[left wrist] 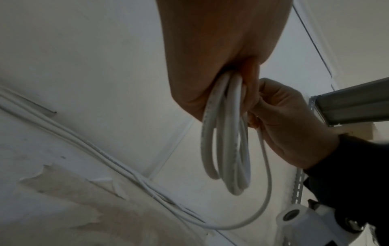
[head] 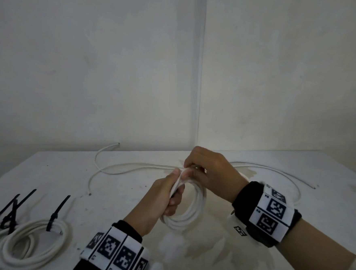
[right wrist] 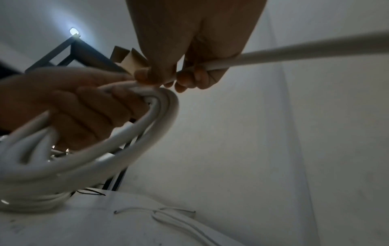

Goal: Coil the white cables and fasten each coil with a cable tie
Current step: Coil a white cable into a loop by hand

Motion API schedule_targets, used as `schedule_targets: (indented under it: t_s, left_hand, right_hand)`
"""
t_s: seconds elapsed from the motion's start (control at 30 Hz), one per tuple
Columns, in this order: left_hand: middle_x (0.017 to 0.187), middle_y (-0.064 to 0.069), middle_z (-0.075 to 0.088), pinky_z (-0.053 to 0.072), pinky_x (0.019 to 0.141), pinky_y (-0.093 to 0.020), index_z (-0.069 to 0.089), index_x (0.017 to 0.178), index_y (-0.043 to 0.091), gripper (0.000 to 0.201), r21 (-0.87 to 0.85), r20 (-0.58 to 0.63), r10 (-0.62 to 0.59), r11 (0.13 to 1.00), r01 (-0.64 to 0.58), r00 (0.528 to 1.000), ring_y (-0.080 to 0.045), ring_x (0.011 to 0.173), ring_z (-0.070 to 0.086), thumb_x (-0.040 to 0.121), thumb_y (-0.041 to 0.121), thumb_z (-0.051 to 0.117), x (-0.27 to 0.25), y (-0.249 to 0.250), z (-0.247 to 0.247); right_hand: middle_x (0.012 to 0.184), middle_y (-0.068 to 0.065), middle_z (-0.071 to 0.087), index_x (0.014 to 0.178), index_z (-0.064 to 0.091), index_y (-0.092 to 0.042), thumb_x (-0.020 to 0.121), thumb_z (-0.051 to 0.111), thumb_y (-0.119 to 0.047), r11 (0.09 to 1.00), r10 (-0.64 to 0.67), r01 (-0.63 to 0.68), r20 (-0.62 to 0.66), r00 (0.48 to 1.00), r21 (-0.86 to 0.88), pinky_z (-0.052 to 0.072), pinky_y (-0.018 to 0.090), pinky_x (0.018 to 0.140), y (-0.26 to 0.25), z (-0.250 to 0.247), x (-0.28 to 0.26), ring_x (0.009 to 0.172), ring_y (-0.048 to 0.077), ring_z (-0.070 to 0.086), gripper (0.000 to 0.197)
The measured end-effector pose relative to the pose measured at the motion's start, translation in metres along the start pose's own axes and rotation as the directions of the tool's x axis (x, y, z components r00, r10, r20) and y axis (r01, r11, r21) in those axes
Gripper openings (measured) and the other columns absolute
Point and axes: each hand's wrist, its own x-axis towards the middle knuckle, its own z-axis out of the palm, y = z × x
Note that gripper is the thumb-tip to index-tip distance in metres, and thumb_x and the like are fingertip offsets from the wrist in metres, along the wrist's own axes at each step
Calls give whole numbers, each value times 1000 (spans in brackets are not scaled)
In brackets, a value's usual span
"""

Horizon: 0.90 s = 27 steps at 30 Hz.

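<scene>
My left hand (head: 174, 194) grips the top of a white cable coil (head: 190, 217) held above the table; the loops hang below its fingers (left wrist: 228, 149). My right hand (head: 200, 168) pinches the free strand of the same cable (right wrist: 294, 51) right at the coil's top, touching the left hand. From there the strand runs off to the right over the table (head: 275, 170). The left-hand fingers (right wrist: 94, 106) wrap round the bundled loops (right wrist: 118, 149). No cable tie is on this coil.
Finished white coils (head: 32, 242) with black cable ties (head: 59, 211) lie at the table's front left. Loose white cables (head: 115, 168) trail across the back of the table (head: 248, 255) near the wall. A metal shelf frame (left wrist: 353, 108) stands behind me.
</scene>
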Motion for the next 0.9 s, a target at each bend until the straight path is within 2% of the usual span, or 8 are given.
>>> schedule_targets:
  t_s: [0.1,0.2,0.27,0.33,0.4,0.6,0.8,0.9]
  left_hand:
    - [41,7,30,21,38,-16,46,66,10,43,-38,-26,17,999,-17,1000,-6,36,22,98,36,33,-3,3,0]
    - [41,7,28,19,36,-16,45,62,10,44,-124,-49,46,991,-52,998,-5,35,20,98,33,34,-4,8,-1]
    - [41,7,26,17,35,-15,42,60,11,43,-209,-82,75,974,-91,994,-4,34,19,97,32,34,-4,13,-3]
    - [41,8,26,16,35,-16,40,60,12,42,-292,-133,98,947,-133,986,-3,32,18,97,31,35,-2,19,-6]
    - [40,7,25,16,33,-15,40,60,13,42,-401,-182,106,900,-172,978,-3,29,18,97,32,36,0,24,-14]
    - [37,8,24,19,34,-17,40,59,14,44,-464,-263,93,861,-211,960,-4,28,18,96,37,36,3,25,-32]
    - [35,9,25,20,34,-17,38,59,16,43,-569,-314,88,779,-262,945,-3,26,19,96,38,35,6,27,-27]
    - [36,9,25,21,34,-16,39,59,16,43,-602,-336,89,745,-287,938,-3,27,19,96,39,36,7,29,-24]
  right_hand:
    - [71,8,64,78,67,0,84,58,-19,995,82,-82,-10,997,52,36,3,64,8,-3,-1,66,6,48,21]
    - [77,9,68,84,69,-1,86,57,-19,990,114,-113,-9,993,86,41,9,66,9,-8,1,71,8,55,23]
    - [83,6,69,90,69,1,88,54,-18,983,153,-148,-30,988,112,41,5,69,9,-13,4,74,1,56,25]
    - [79,-7,65,96,68,0,90,49,-19,971,203,-197,-31,979,133,39,4,68,7,-15,3,69,-8,54,28]
    - [67,-18,54,102,67,-3,93,46,-20,954,266,-261,-16,964,145,37,7,61,7,-15,-1,60,-5,50,28]
    - [57,-15,40,106,65,-7,96,45,-14,890,430,-428,23,902,156,33,11,54,6,-13,-19,52,1,42,23]
    - [66,-13,46,79,50,-29,84,30,-48,813,474,-492,138,870,312,35,10,61,-26,1,-18,59,-4,45,28]
    - [71,-14,53,84,52,-19,86,34,-47,798,466,-491,160,870,349,37,10,65,-33,11,-16,64,-6,49,33]
